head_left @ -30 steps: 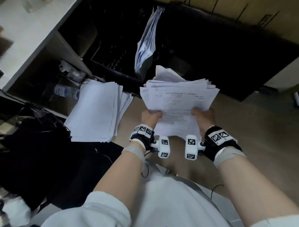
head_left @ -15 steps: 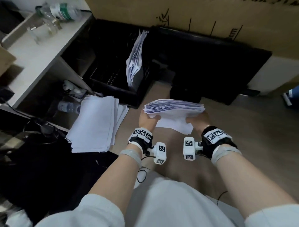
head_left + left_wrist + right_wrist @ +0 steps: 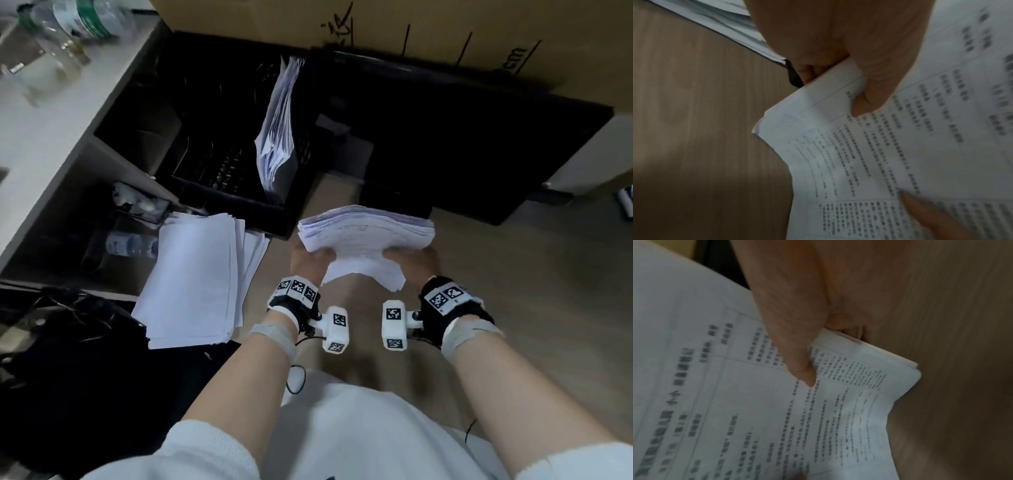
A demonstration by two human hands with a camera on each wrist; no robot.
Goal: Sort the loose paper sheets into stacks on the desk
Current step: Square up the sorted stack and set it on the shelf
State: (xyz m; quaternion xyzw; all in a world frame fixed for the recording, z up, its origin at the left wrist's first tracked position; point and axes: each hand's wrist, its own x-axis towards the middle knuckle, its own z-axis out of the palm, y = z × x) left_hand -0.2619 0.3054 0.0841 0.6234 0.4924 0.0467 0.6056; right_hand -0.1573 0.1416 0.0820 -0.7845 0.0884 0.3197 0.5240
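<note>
Both hands are gripping one thick bundle of printed sheets (image 3: 364,236) above the desk (image 3: 548,291): the left hand (image 3: 310,262) is pinching its left side, the right hand (image 3: 416,262) its right, thumbs on top. A stack of paper (image 3: 195,281) is lying at the desk's left edge. Farther back, more sheets (image 3: 277,126) are standing upright in a black crate (image 3: 219,192).

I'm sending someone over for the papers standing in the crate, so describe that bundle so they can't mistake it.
Find the black crate under the cardboard box. The bundle stands on edge inside it, unlike the flat stack on the desk or the held stack.
</note>
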